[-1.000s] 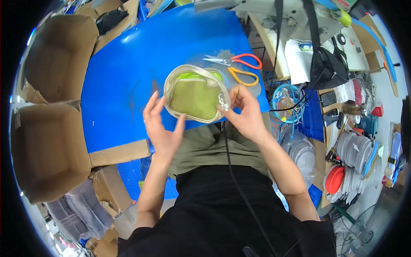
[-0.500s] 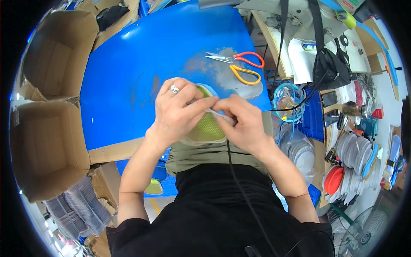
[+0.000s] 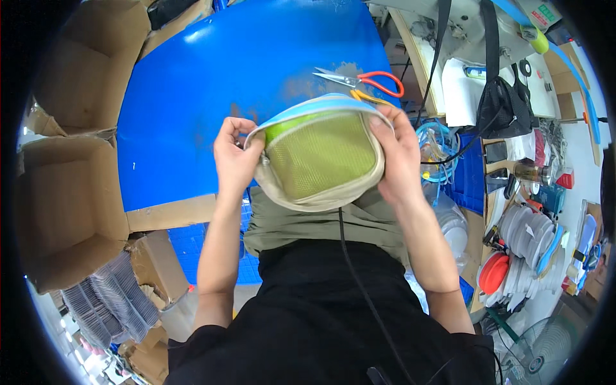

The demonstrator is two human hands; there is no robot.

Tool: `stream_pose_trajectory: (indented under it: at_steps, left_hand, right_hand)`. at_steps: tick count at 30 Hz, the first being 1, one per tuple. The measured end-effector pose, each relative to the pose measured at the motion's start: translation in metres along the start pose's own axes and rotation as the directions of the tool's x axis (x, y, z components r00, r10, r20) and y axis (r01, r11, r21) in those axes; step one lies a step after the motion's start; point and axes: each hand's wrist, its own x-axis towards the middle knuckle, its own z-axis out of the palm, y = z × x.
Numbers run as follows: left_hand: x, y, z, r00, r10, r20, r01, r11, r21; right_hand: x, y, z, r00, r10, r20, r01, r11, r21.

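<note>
A soft fabric pouch (image 3: 324,157) with a green mesh panel, beige edging and a light blue upper rim is spread between my hands above my lap. My left hand (image 3: 239,154) pinches its left edge, thumb in front, near a small zipper pull. On the opposite side my right hand (image 3: 399,151) grips the upper right edge, with the thumb lying over the rim. Just beyond the pouch, scissors (image 3: 359,80) with one red and one yellow handle lie on the blue table (image 3: 192,122). The pouch covers part of the yellow handle.
Cardboard boxes (image 3: 70,199) stand along the left, with a stack of grey sheets (image 3: 112,301) below. On the right are a black bag (image 3: 504,106), a light blue basket (image 3: 439,151), stacked grey discs (image 3: 532,231) and a fan (image 3: 545,353). A black cable (image 3: 359,276) hangs down my front.
My hands have moved apart from a close pinch, spreading the pouch between them. The pouch has been lifted and its mesh panel now shows in full.
</note>
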Motion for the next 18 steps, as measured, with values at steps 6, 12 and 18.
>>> stream_pose_trajectory:
  at_steps: [6,12,18]
  left_hand:
    - [-0.002,-0.019,-0.035,0.944,-0.123,0.306,0.122,0.992,0.022]
    - [-0.047,-0.003,-0.056,0.677,-0.224,0.701,-0.032,0.943,0.332]
    - [-0.098,0.036,-0.049,0.758,-0.557,0.34,0.649,0.7,-0.299]
  right_hand:
    - [-0.004,-0.01,-0.026,0.842,-0.249,0.478,0.472,0.77,-0.43]
    - [-0.018,-0.011,-0.028,0.605,-0.363,0.709,0.794,0.342,-0.503]
    - [-0.053,0.009,-0.021,0.769,-0.191,0.61,0.598,0.55,-0.582]
